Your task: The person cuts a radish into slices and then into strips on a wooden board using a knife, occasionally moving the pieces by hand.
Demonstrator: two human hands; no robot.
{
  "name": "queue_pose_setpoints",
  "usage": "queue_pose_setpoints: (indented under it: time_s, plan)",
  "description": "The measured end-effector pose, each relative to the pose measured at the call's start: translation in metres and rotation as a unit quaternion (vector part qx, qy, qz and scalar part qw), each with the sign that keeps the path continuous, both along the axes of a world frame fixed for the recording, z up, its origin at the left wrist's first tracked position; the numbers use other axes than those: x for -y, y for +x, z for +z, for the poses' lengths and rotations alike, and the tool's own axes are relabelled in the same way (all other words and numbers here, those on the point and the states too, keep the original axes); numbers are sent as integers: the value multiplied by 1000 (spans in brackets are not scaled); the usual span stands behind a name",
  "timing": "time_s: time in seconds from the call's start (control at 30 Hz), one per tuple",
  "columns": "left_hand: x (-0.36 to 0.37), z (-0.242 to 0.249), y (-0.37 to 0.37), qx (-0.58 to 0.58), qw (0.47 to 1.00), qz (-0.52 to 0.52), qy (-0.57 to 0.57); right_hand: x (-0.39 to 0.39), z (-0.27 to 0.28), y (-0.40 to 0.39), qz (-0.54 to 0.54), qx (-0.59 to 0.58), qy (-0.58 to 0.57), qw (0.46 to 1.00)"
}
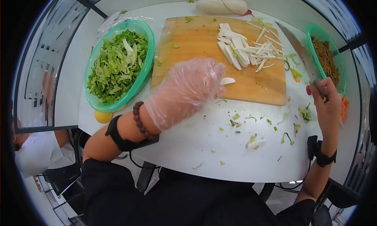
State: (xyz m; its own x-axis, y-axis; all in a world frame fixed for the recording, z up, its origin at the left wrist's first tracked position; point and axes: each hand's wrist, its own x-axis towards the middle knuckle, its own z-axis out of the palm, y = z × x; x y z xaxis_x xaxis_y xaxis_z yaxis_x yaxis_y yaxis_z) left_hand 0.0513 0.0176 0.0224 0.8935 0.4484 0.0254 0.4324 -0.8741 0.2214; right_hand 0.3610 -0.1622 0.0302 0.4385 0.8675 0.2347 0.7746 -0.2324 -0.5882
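My left hand (pixel 192 84), in a clear plastic glove, is closed over the front of the wooden cutting board (pixel 188 45). A white radish slice (pixel 227 81) sticks out from between its curled fingers. Farther back on the board lie flat white radish slices (pixel 235 47) and thin radish strips (pixel 264 53). My bare right hand (pixel 328 100) grips the handle of a kitchen knife (pixel 296 45) at the table's right side. The blade points away from me, beside the board's right edge, with its tip near the back.
A green basket (pixel 151 57) of chopped leafy greens stands left of the board, a yellow round thing (pixel 103 116) below it. Behind the board lies a whole white radish (pixel 220 6). A green bowl (pixel 310 33) of brown crumbly food stands right. Scraps (pixel 255 141) litter the white table (pixel 188 155).
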Motion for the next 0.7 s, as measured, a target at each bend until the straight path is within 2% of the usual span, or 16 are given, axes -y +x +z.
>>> queue_pose_setpoints:
  time_s: [0.03, 0.07, 0.17, 0.2, 0.3, 0.4, 0.5, 0.57, 0.63, 0.7]
  plan:
    - [4, 1, -2, 15, 1000, 2, 7, -2, 3, -6, 3, -5, -25, 1000]
    - [8, 2, -5, 29, 999, 4, 14, -4, 0, -13, 26, 8, 2, 1000]
    - [27, 6, -24, 92, 992, -21, 80, -11, 19, -44, 75, 52, -67, 994]
    - [31, 4, -31, 102, 990, -52, 84, -16, 27, -52, 96, 3, -126, 987]
    - [46, -1, -31, 20, 994, -78, 71, -34, 24, -68, 206, 153, -120, 959]
    - [32, -17, -19, 67, 988, -54, 126, -57, 33, -79, 226, 166, -163, 946]
    - [17, -29, -6, 87, 990, 13, 112, -69, 29, -79, 199, 91, -142, 965]
    - [2, -23, -6, 124, 989, -36, 67, -72, 28, -79, 189, 63, -122, 972]
    - [-1, -16, -12, 114, 988, -76, 75, -73, 27, -79, 176, 58, -134, 973]
    - [-2, -13, -20, 78, 993, -59, 64, -71, 27, -84, 163, 65, -142, 974]
